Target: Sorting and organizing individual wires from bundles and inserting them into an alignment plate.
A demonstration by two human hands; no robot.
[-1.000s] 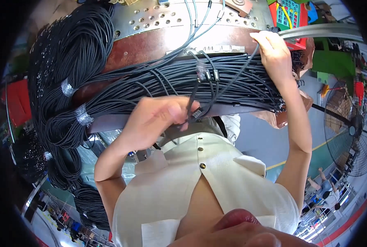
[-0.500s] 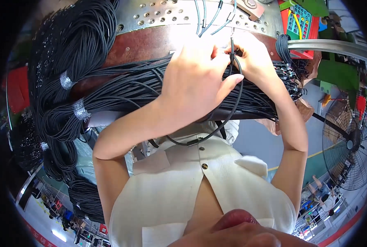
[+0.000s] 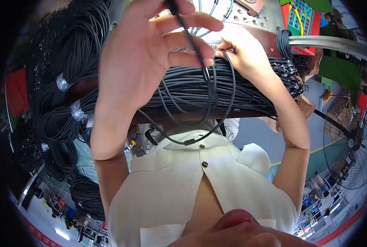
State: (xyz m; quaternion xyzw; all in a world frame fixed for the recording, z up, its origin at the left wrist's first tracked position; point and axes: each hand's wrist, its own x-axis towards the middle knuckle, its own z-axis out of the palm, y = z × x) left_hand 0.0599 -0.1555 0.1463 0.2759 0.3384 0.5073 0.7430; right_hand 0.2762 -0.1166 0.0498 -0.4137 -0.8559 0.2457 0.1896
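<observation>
Faintly, white characters curve along a red band [image 3: 43,238] at the lower left rim; the keypad box [image 3: 307,19], upper right, carries marks too tiny to tell. The cable [image 3: 234,82] hangs in a loop between the bench and the vest [image 3: 163,193], a small sleeve [image 3: 190,142] at its lowest part, in front of the buttons; the right hand [image 3: 247,53] pinches it between thumb and forefinger, above the bundle [image 3: 249,92]. The left hand [image 3: 136,57] is raised, palm turned inward, its fingertips near the top edge grasping a dark lead [image 3: 188,36] while the other fingers spread loosely; the lead slants down past them toward the bundle, its lower part blurred, and I cannot tell whether it belongs to the same cable. Along the bench's brown edge [image 3: 270,41] the bundle lies crosswise, its many ends stopping just beyond the right forearm; silver ties [image 3: 78,111] gather it at left. A gap separates the hands; below the bundle, grey floor [image 3: 253,138] shows between the vest and right forearm, and the fan [image 3: 350,142] stands well apart, farther right.
</observation>
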